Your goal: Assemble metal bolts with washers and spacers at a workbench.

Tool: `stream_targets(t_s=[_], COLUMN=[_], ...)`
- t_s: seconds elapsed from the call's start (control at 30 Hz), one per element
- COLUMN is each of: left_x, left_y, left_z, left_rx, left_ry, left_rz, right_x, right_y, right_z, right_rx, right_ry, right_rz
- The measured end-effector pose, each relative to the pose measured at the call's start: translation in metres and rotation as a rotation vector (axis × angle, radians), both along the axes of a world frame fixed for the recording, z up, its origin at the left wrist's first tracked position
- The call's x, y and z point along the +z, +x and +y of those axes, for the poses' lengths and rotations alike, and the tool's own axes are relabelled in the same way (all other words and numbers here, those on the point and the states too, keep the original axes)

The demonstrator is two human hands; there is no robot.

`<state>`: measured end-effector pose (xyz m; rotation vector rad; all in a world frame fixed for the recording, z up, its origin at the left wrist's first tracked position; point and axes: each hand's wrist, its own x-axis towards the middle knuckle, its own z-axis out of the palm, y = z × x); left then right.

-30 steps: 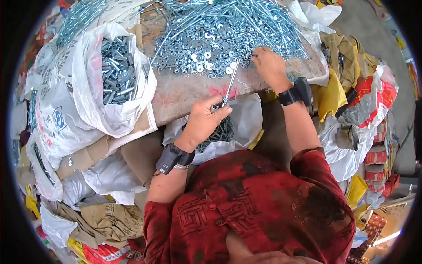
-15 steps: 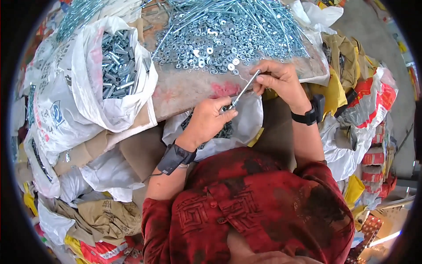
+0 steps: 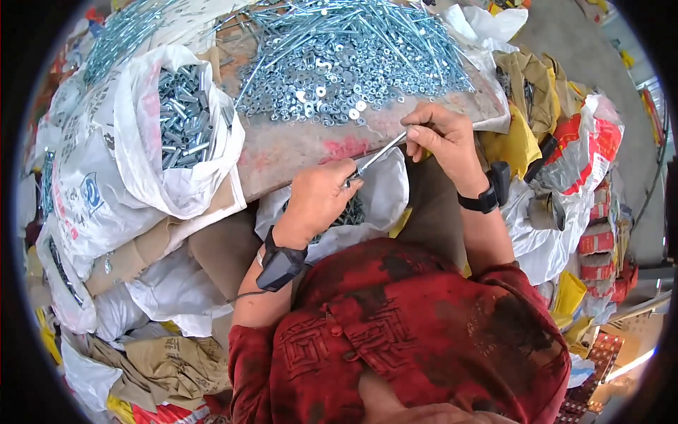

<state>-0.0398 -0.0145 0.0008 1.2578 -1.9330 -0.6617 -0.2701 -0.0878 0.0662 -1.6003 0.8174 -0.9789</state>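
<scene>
A long thin silver bolt (image 3: 383, 152) slants between my two hands above the near edge of the table. My left hand (image 3: 318, 201) is closed round its lower end, back of the hand up, and hides most of that end. At the upper end the thumb and fingertips of my right hand (image 3: 443, 145) pinch the tip. Below the hands, an open white sack (image 3: 387, 185) sits at my lap with dark grey metal pieces (image 3: 351, 213) in it. Beyond the hands lies a heap of washers and nuts (image 3: 318, 83), with many long thin rods (image 3: 381, 32) on it.
To the left stands a big white sack (image 3: 106, 162) of short metal sleeves (image 3: 185, 116), its mouth rolled open. More rods (image 3: 123, 39) lie at the far left. Crumpled sacks (image 3: 530, 141) and a metal can (image 3: 546, 212) are at the right.
The view has shifted slightly. My left hand has turned to show more of its back, and my right fingers now sit at the bolt's very tip.
</scene>
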Motion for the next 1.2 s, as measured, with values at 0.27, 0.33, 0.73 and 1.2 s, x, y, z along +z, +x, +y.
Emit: stream_targets(t_s=[0.27,0.33,0.73,1.2], left_x=[-0.003,-0.003,-0.012,0.003], left_y=[0.004,0.003,0.002,0.012], left_z=[0.003,0.003,-0.008,0.000], left_rx=[0.141,0.141,0.031,0.241], left_ry=[-0.184,-0.154,0.042,-0.004], left_rz=[-0.120,-0.093,0.294,0.405], right_x=[-0.004,-0.018,-0.061,-0.037], right_y=[0.009,0.011,0.094,0.077], right_z=[0.004,0.006,-0.003,0.018], right_rx=[0.027,0.080,0.081,-0.075], right_ry=[0.275,0.357,-0.137,-0.094], right_rz=[-0.117,-0.254,-0.063,-0.096])
